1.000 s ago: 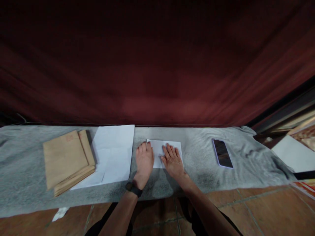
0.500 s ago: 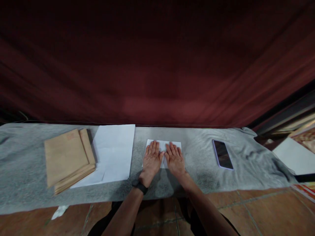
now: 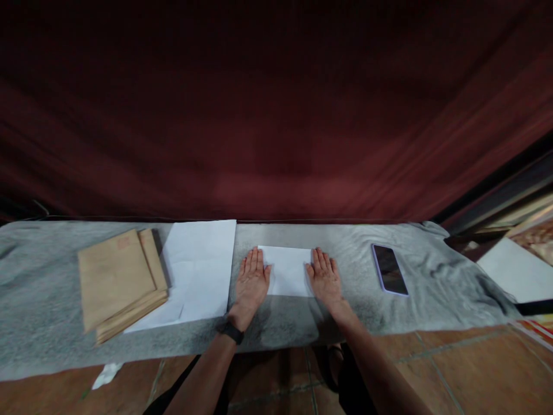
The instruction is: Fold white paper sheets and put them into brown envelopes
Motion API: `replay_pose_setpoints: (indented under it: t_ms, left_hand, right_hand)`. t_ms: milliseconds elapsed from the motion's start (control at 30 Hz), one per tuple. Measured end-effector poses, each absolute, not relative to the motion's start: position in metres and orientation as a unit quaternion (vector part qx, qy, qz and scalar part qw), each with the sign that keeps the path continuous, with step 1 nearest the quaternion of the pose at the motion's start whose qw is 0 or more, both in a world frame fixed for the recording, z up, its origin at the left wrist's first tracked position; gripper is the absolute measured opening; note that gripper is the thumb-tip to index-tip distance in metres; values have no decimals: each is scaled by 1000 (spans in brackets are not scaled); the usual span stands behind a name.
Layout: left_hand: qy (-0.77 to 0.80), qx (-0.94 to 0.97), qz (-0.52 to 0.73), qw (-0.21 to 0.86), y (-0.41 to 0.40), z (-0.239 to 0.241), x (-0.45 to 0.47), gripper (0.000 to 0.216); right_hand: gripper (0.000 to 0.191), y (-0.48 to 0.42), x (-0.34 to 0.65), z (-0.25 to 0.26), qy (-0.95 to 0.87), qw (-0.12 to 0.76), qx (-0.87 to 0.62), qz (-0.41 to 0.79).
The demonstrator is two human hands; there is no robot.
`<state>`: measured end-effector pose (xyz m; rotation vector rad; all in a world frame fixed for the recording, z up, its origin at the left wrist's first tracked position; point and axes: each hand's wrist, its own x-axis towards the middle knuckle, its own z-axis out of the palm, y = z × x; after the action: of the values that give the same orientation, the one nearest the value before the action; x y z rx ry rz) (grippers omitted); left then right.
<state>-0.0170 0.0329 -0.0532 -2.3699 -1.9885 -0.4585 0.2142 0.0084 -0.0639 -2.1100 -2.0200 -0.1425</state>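
A small folded white paper lies flat on the grey cloth in front of me. My left hand rests flat on its left edge, fingers stretched out and together. My right hand lies flat on its right edge in the same way. The middle of the paper shows bare between the two hands. A black band sits on my left wrist.
A stack of brown envelopes lies at the left, partly over a pile of white sheets. A dark phone lies face up at the right. A dark red curtain hangs behind. Tiled floor lies below the cloth's edge.
Both hands were side by side on the middle of the paper; they have slid apart to its left and right edges, uncovering its centre.
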Motion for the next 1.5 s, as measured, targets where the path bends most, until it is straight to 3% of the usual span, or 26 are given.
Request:
replay_pose_setpoints:
  t_ms: [200, 367, 500, 767, 1100, 1200, 1333, 1500]
  left_hand:
    - [-653, -738, -168, 37, 29, -45, -10, 60]
    - [-546, -822, -161, 10, 23, -46, 25, 61]
    - [-522, -844, -123, -25, 23, -58, 37, 63]
    - [-565, -814, -131, -5, 27, -53, 9, 56]
    - [-629, -771, -94, 25, 17, -43, -27, 56]
    - [-624, -776, -93, 9, 15, -40, -32, 55]
    - [-607, -785, -121, -17, 20, -38, -40, 53]
    - [-584, -772, -245, -60, 26, -26, -49, 49]
  right_hand:
    - [57, 12, 220, -49, -650, 148, -743, -68]
    - [54, 17, 172, -47, -754, 213, -621, 20]
    - [52, 21, 151, -56, -778, 181, -600, 49]
    - [53, 33, 188, -60, -741, 125, -659, -26]
    - [38, 45, 211, -28, -702, 109, -703, 23]
    - [37, 48, 210, -18, -673, 114, -726, 83]
    - [24, 50, 217, -10, -598, 209, -726, 267]
    - [9, 43, 231, -8, -528, 302, -688, 396]
